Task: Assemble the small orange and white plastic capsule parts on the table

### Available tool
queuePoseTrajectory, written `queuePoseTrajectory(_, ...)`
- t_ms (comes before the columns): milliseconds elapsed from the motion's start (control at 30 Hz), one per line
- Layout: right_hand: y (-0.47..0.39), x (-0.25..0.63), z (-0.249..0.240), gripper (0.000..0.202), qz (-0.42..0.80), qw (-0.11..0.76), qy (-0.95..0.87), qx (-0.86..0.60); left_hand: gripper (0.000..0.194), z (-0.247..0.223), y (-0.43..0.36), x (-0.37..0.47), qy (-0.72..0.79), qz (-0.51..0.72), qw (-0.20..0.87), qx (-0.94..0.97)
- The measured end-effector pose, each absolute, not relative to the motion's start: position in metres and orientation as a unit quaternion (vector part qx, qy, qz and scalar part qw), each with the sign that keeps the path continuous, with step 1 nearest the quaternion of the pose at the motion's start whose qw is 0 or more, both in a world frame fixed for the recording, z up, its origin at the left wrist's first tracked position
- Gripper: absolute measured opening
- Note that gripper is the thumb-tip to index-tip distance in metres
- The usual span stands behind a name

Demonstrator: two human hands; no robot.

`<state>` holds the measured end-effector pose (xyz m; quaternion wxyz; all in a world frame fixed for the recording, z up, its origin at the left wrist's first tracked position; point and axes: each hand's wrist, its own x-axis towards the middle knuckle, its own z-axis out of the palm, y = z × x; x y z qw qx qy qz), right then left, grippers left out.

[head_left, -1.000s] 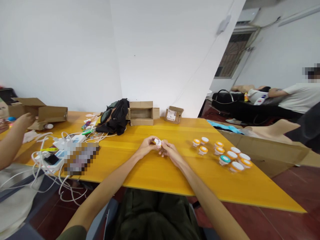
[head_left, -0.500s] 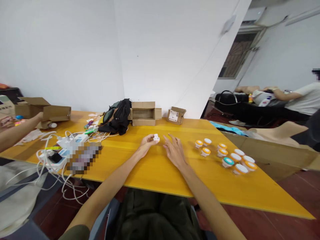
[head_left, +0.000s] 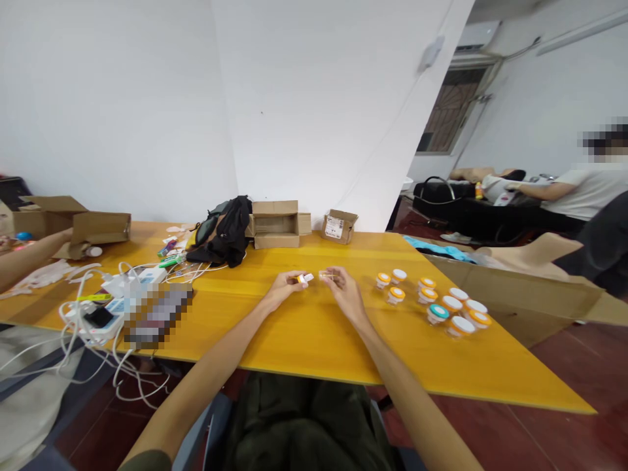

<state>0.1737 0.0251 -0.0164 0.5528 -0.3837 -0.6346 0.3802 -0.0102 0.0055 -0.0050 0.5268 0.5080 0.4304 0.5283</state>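
In my left hand [head_left: 280, 289] is a small white lid with an orange rim [head_left: 304, 279], pinched between the fingers and tilted toward the right. My right hand [head_left: 347, 292] grips a small clear plastic jar [head_left: 324, 275] by its side, its open or closed end too small to make out. A narrow gap separates the jar from the lid, both held above the table. To the right of my right hand stand several clear jars with white and orange lids [head_left: 396, 295], and one among them has a teal lid [head_left: 437, 313].
The yellow table [head_left: 304, 340] carries an open cardboard box [head_left: 275, 226], a smaller carton [head_left: 339, 226] and a black bag [head_left: 228, 235] at the back. Power strips with tangled white cables [head_left: 105, 314] lie left. Another person's arm [head_left: 34, 258] reaches into a box there.
My right hand, spread and bare before, now has its fingers closed on the clear jar. The lid in my left hand has been tipped over toward the right. The view has shifted slightly right.
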Motion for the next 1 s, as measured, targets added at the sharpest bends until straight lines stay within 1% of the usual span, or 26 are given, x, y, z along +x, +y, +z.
queuePoseTrajectory(100,0.0212,0.173,-0.0107,0.028,0.425,0.545,-0.621,-0.369,0.037,-0.0053,0.0059,-0.0098,0.433,0.52,0.529,0.512)
queuePoseTrajectory(300,0.0175,0.17,-0.0087,0.027,0.455,0.519,-0.633,-0.351,0.037,-0.0035,0.004,-0.0092,0.423,0.511,0.537,0.521)
queuePoseTrajectory(400,0.018,0.1686,-0.0107,0.025,0.45,0.504,-0.652,-0.344,0.04,-0.001,0.0023,-0.0087,0.416,0.504,0.548,0.522)
queuePoseTrajectory(733,0.0162,0.1686,-0.0135,0.023,0.413,0.495,-0.691,-0.327,0.049,-0.002,0.0033,-0.0092,0.407,0.487,0.553,0.54)
queuePoseTrajectory(1000,0.0157,0.1694,-0.0121,0.029,0.388,0.481,-0.706,-0.347,0.049,-0.0017,0.0026,-0.0096,0.4,0.48,0.551,0.553)
